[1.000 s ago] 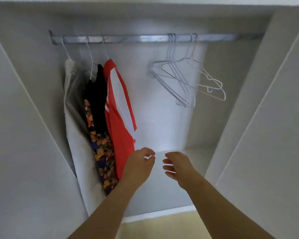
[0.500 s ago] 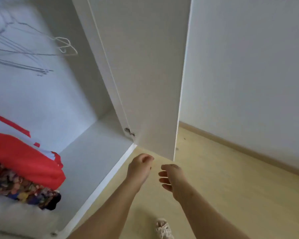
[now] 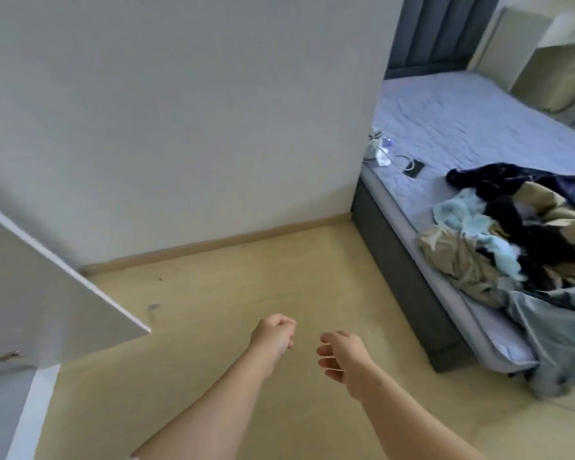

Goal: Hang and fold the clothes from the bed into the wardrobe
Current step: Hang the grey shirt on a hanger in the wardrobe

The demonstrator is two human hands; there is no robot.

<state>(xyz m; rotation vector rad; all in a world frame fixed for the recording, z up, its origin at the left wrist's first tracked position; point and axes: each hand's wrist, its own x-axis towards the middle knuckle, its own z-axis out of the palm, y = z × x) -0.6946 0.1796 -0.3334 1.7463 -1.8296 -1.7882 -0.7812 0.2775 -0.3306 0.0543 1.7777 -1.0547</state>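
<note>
A pile of clothes (image 3: 512,234) lies on the purple mattress of the bed (image 3: 445,127) at the right: dark blue, light blue, beige and black pieces tangled together. A grey garment (image 3: 561,343) hangs over the bed's near edge down to the floor. My left hand (image 3: 273,333) hovers over the floor with its fingers curled into a fist, holding nothing. My right hand (image 3: 341,356) is beside it, fingers loosely curled and empty. Both hands are well short of the bed. The white wardrobe door (image 3: 47,293) juts in from the left.
A white wall (image 3: 213,127) stands ahead, meeting the bed's dark frame (image 3: 409,287) at the corner. A black phone with a cable (image 3: 414,169) and small items (image 3: 379,149) lie on the mattress by the wall. Pale wood floor (image 3: 246,277) stretches between door and bed.
The view has swung right, away from the wardrobe interior and its hanging clothes, past the door, to the floor and the bed. Both hands stay empty in front of me.
</note>
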